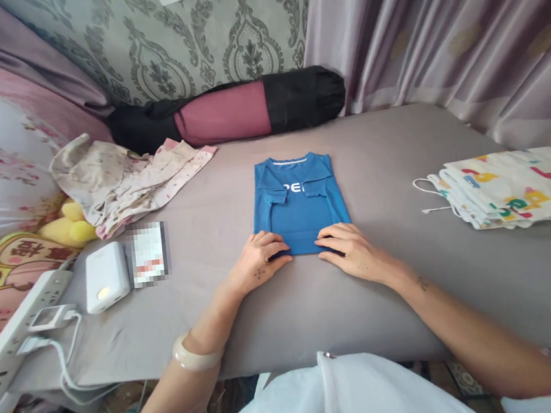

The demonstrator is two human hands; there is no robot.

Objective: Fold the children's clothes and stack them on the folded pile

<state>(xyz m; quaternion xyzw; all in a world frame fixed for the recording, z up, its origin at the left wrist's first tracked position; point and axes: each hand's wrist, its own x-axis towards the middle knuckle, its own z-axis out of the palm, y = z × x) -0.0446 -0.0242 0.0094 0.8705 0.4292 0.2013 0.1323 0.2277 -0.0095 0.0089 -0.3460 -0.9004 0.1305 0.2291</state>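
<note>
A blue T-shirt (pixel 301 220) lies flat on the grey-covered surface, its sides and sleeves folded inward over the front. White letters show partly between the sleeves, and its neckline points away from me. My left hand (pixel 265 256) grips the near left corner of the hem, fingers on top and thumb at the near edge. At the near right corner my right hand (pixel 350 248) holds the hem in the same way. The fabric under my fingers is partly hidden.
Folded patterned cloth (pixel 517 189) with cords lies at right. Crumpled light clothing (pixel 121 176) is at back left, before a long black-and-maroon bag (pixel 227 114). A white power bank (pixel 107 278), a blurred packet (pixel 148 254) and a power strip (pixel 19 328) with cables stand left.
</note>
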